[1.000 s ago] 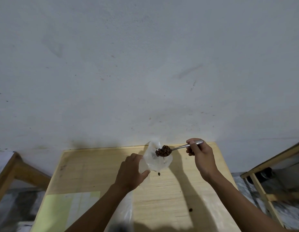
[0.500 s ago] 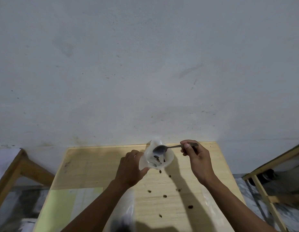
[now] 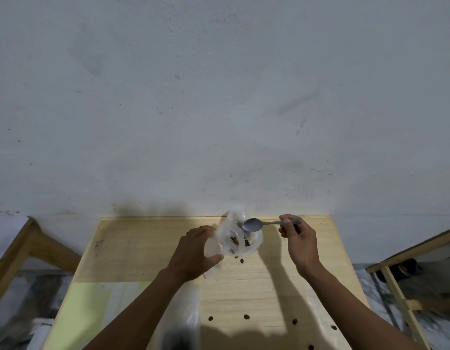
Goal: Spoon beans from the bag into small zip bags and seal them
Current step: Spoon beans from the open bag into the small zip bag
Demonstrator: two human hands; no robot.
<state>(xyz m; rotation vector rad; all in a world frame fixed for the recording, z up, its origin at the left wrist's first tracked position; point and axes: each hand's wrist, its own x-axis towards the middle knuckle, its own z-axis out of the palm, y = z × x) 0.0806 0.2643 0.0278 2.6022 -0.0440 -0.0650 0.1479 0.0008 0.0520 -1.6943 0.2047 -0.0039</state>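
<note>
Near the far edge of the wooden counter (image 3: 148, 251), the left hand (image 3: 193, 251) grips a small clear zip bag (image 3: 240, 238) with a few beans (image 3: 235, 239) inside. The right hand (image 3: 298, 238) pinches the handle of an empty spoon (image 3: 254, 224), whose bowl sits over the bag's mouth. Loose beans (image 3: 246, 317) lie scattered toward the near edge, beside a larger plastic bag (image 3: 183, 322).

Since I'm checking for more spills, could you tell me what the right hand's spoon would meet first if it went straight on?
Probably the small zip bag held by the left hand: the spoon in the right hand points left at its mouth.
</note>
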